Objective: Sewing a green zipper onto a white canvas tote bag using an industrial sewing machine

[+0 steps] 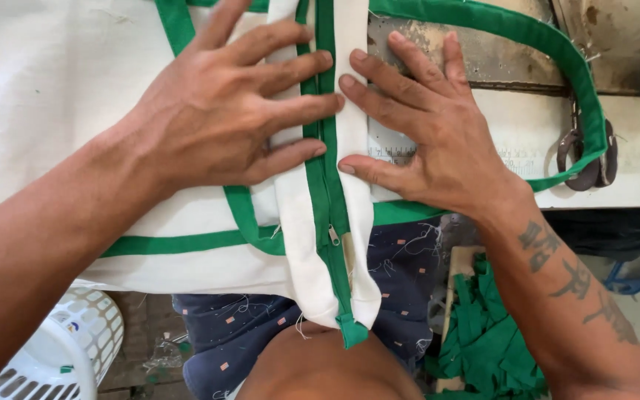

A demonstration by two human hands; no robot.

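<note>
Head view looks straight down on two bare hands pressed flat on a piece of white fabric (53, 81) trimmed with green binding (179, 242), spread over a worn tabletop (512, 141). Left hand (216, 111) lies palm down with its fingers (290, 100) spread, the tips reaching the left edge of a green zipper (327, 185) that runs down the middle of a white fabric strip (353, 244). Right hand (424, 133) lies palm down on the other side, fingertips touching the white strip just beside the zipper, so both sets of fingertips nearly meet across it. Neither hand's grip is closed on anything; the fingers are apart and flat, pinning the strip to the cloth beneath. A small metal zipper pull (332, 235) sits below the hands, and the strip hangs off the tabletop's near edge over the person's lap, ending in a green tab (351, 332). A green strap (557, 52) loops round to the right, passing through a dark metal buckle (587, 159). Printed ruler marks (390, 148) show on the tabletop under the right hand. Below the edge, green fabric scraps (487, 341) are heaped to the right, and a white plastic basket (75, 348) stands lower left.
</note>
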